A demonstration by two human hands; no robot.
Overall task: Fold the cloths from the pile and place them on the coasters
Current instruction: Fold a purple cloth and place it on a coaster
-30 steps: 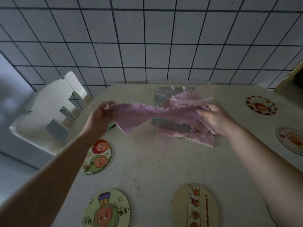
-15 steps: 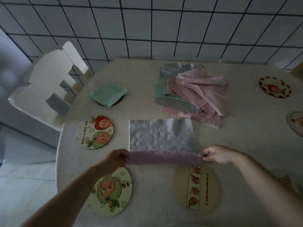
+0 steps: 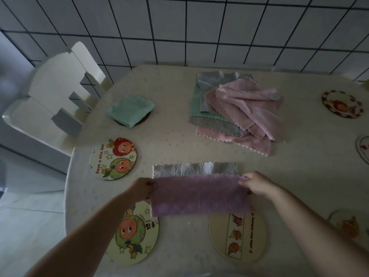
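- A pale speckled table (image 3: 179, 136) stands against a white tiled wall (image 3: 199, 27) in dim light, with a white chair (image 3: 56, 90) at its left edge.
- Nearest the person, two picture coasters lie bare: a green cartoon coaster (image 3: 131, 234) under the left forearm and a striped coaster (image 3: 237, 236) to its right.
- Just beyond, the left hand (image 3: 142, 188) and right hand (image 3: 257, 183) each pinch a corner of the purple cloth (image 3: 199, 196), lifting its near edge taut, evidently to carry it over the far half for a first fold.
- The cloth's long axis runs left to right across the table; its pale underside lies flat at the far edge.
- Farther left sits the "Have a nice day" coaster (image 3: 112, 158), unused.
- Beyond it, a folded green cloth (image 3: 129, 109) already covers one coaster.
- Farthest, the pile (image 3: 235, 112) of pink, grey and green cloths waits near the wall, with a red-rimmed coaster (image 3: 341, 103) to its right.
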